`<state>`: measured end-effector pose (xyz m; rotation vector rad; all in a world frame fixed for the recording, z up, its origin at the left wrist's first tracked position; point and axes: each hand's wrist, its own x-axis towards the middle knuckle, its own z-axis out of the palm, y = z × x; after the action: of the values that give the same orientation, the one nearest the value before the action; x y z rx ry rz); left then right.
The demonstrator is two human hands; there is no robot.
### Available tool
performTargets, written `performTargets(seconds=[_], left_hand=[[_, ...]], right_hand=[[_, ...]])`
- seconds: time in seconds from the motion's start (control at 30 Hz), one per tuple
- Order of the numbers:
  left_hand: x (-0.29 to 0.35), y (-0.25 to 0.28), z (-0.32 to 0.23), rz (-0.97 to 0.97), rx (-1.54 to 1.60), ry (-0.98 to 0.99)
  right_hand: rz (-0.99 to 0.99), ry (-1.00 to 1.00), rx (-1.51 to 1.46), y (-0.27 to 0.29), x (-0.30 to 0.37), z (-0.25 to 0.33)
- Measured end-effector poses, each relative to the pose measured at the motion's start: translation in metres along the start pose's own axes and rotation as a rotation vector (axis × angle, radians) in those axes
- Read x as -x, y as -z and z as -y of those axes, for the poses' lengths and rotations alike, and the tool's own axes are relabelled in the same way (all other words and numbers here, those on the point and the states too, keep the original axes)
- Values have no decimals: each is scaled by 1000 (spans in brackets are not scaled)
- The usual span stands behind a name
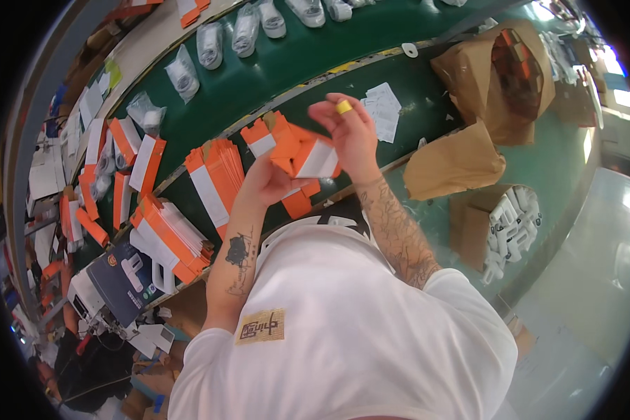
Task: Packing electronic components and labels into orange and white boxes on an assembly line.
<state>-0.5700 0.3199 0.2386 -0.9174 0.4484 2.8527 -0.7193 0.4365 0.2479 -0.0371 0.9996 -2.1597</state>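
My left hand (267, 180) grips an orange and white carton (318, 161) from its left and underside. The carton is partly folded, with orange flaps standing up. At its right side is my right hand (353, 133), raised, with fingers apart and slightly bent. A yellow band (344, 106) wraps one finger of that hand. Whether the right palm touches the carton, I cannot tell. More orange and white cardboard lies just behind and beneath the held carton. Left of my left hand lies a stack of flat orange and white cartons (215, 176).
Another stack of flat cartons (169, 234) lies further left. Plastic-wrapped items (245, 31) line the green belt. White paper sheets (381, 112) lie beyond my right hand. At right stand a brown paper bag (469, 73) and a cardboard box (469, 224) of white plastic parts.
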Motion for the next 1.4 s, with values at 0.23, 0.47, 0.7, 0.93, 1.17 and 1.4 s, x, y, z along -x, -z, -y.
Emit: performTargets(seconds=[0.23,0.47,0.7,0.93,1.17,1.4], left_hand=[[-31,0,23,61,93,-22],[-5,-6,10,233,77,258],[-5,48,5,-279,-820,-417],[14,67,24,-580,-1156,-564],[15,52,31,-611,-1373,-830],[48,107,-44,-614,-833,-976]], right_hand=[[-257,241,662,37,-3,-36],[-260,395,805,28,10,-5],[-545,227,2058,219,-22,-11],[-169,719,1412,39,-13,9],[655,414,1709,-20,-14,-33],[135,208,544,-60,-30,47]])
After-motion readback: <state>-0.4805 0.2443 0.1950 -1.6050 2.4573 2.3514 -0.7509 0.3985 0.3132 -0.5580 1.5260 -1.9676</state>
